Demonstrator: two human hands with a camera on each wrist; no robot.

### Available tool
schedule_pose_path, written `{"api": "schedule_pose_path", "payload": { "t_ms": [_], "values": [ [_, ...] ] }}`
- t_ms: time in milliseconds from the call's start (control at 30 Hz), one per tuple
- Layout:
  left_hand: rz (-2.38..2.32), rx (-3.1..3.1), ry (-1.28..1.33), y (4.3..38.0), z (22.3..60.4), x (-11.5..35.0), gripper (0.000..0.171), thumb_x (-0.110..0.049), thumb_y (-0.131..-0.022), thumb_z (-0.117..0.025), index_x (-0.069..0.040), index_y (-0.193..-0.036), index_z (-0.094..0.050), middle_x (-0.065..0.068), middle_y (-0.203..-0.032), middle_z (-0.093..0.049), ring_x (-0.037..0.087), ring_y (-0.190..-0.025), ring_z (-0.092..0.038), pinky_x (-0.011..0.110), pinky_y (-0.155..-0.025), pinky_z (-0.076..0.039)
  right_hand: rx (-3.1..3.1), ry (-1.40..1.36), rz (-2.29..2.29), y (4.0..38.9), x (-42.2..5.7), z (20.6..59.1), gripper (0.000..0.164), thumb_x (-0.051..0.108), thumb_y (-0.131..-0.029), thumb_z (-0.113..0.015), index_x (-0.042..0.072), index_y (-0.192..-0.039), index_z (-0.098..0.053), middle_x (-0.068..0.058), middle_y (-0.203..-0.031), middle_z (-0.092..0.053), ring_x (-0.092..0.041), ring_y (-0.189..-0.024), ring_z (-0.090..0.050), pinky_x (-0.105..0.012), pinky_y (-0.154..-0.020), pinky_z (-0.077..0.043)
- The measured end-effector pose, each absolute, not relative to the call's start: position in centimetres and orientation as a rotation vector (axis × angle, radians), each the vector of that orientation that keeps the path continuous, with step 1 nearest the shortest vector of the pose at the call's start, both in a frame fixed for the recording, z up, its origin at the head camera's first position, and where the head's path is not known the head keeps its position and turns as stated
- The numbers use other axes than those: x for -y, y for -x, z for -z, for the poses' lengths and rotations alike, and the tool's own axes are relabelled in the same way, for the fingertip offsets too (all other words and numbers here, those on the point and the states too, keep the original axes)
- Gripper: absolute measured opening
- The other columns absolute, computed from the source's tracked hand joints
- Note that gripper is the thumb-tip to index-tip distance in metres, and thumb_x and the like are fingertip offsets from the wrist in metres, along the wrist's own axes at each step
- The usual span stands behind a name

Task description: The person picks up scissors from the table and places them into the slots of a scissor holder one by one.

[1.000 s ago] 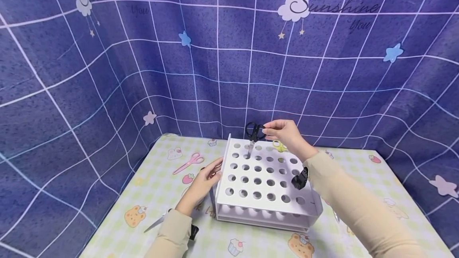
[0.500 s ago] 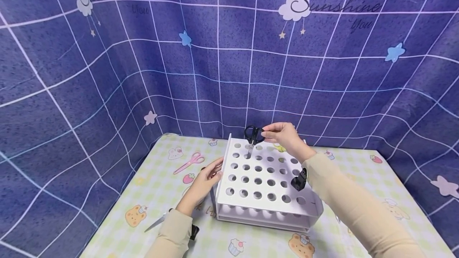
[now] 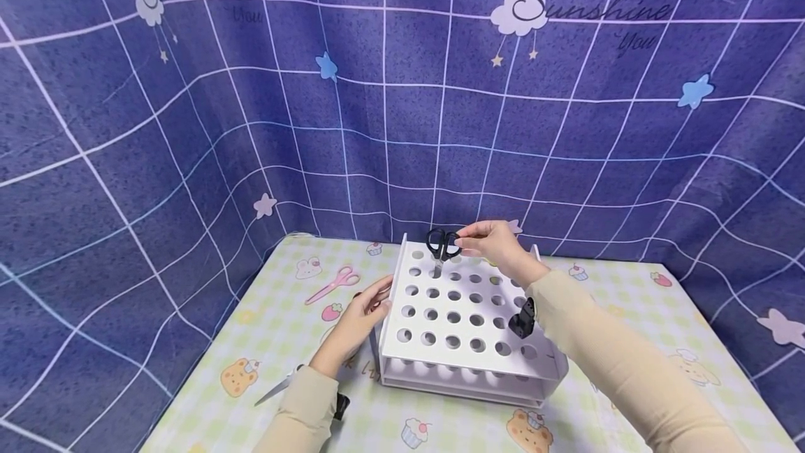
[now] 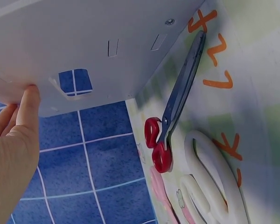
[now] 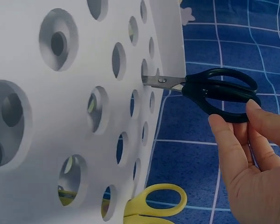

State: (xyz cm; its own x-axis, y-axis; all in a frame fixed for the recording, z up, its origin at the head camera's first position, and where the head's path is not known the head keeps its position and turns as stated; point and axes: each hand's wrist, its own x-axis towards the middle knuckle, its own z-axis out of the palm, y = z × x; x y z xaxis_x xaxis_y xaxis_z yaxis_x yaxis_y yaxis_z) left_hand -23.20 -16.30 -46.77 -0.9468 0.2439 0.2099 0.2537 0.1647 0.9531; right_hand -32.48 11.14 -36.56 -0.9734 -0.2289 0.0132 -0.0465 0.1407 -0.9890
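Note:
A white rack (image 3: 462,362) with rows of round holes stands on the table. My right hand (image 3: 499,243) pinches one handle loop of black-handled scissors (image 3: 444,246) between thumb and fingers. Their blades point down into a hole in the second row from the back, second from the left; in the right wrist view the pivot (image 5: 162,80) is still outside the hole. My left hand (image 3: 360,324) rests its extended fingers against the rack's left side panel (image 4: 98,28). Yellow-handled scissors (image 5: 165,205) stand in the rack, mostly hidden by my right hand in the head view.
Pink scissors (image 3: 333,285) lie left of the rack. Red-handled scissors (image 4: 161,156) lie close along its left side, with a white looped handle (image 4: 240,200) beside them. Another scissor blade (image 3: 275,390) shows by my left sleeve. A blue grid curtain (image 3: 390,89) hangs behind the table.
My right hand has moved down with the black-handled scissors, and their blades have sunk deeper into the hole. The left hand has stayed on the side panel.

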Motion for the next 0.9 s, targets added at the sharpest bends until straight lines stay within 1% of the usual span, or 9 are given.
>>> {"api": "schedule_pose_path", "payload": {
  "t_ms": [133, 300, 433, 567, 733, 900],
  "values": [
    [1.959, 2.383, 0.521, 23.3, 46.8, 16.3, 0.051, -0.003, -0.098, -0.051, -0.005, -0.147, -0.039, 0.019, -0.144, -0.049, 0.032, -0.137, -0.043, 0.043, -0.117, -0.031, -2.266, 0.274, 1.943, 32.5, -11.0, 36.9, 0.028, -0.004, -0.084, -0.069, -0.016, -0.109, -0.062, 0.007, -0.080, -0.070, -0.009, -0.075, -0.069, -0.025, -0.077, -0.060],
    [1.957, 2.383, 0.529, 23.4, 46.8, 16.3, 0.050, -0.002, -0.098, -0.050, -0.004, -0.147, -0.039, 0.020, -0.144, -0.048, 0.032, -0.137, -0.043, 0.043, -0.117, -0.031, -2.304, 0.304, 1.907, 32.5, -10.8, 37.0, 0.027, -0.003, -0.084, -0.069, -0.015, -0.108, -0.064, 0.005, -0.082, -0.071, -0.010, -0.076, -0.069, -0.024, -0.075, -0.060],
    [1.948, 2.386, 0.521, 23.3, 46.7, 16.3, 0.050, -0.002, -0.098, -0.050, -0.003, -0.146, -0.040, 0.020, -0.144, -0.049, 0.033, -0.137, -0.043, 0.044, -0.118, -0.030, -2.322, 0.311, 1.895, 32.5, -10.8, 37.1, 0.029, -0.003, -0.085, -0.069, -0.016, -0.109, -0.063, 0.005, -0.081, -0.070, -0.009, -0.076, -0.068, -0.023, -0.075, -0.060],
    [1.949, 2.387, 0.515, 23.3, 46.6, 16.3, 0.050, -0.003, -0.098, -0.050, -0.004, -0.146, -0.040, 0.020, -0.144, -0.049, 0.032, -0.137, -0.044, 0.044, -0.118, -0.030, -2.351, 0.300, 1.849, 32.5, -10.8, 37.5, 0.029, -0.001, -0.085, -0.070, -0.014, -0.110, -0.064, 0.005, -0.078, -0.070, -0.013, -0.078, -0.070, -0.024, -0.076, -0.060],
    [1.952, 2.385, 0.520, 23.4, 46.8, 16.3, 0.050, -0.004, -0.098, -0.051, -0.004, -0.147, -0.039, 0.019, -0.143, -0.049, 0.032, -0.136, -0.044, 0.042, -0.117, -0.032, -2.428, 0.314, 1.758, 32.2, -10.6, 37.9, 0.024, 0.001, -0.084, -0.071, -0.010, -0.105, -0.068, 0.003, -0.078, -0.071, -0.021, -0.084, -0.072, -0.023, -0.075, -0.060],
    [1.962, 2.378, 0.517, 23.3, 46.8, 16.2, 0.050, -0.003, -0.098, -0.051, -0.003, -0.147, -0.039, 0.019, -0.144, -0.049, 0.032, -0.136, -0.044, 0.040, -0.116, -0.033, -2.460, 0.333, 1.722, 32.1, -10.4, 38.0, 0.023, 0.003, -0.085, -0.071, -0.009, -0.104, -0.068, -0.003, -0.081, -0.072, -0.019, -0.081, -0.072, -0.024, -0.075, -0.060]
  ]
}}
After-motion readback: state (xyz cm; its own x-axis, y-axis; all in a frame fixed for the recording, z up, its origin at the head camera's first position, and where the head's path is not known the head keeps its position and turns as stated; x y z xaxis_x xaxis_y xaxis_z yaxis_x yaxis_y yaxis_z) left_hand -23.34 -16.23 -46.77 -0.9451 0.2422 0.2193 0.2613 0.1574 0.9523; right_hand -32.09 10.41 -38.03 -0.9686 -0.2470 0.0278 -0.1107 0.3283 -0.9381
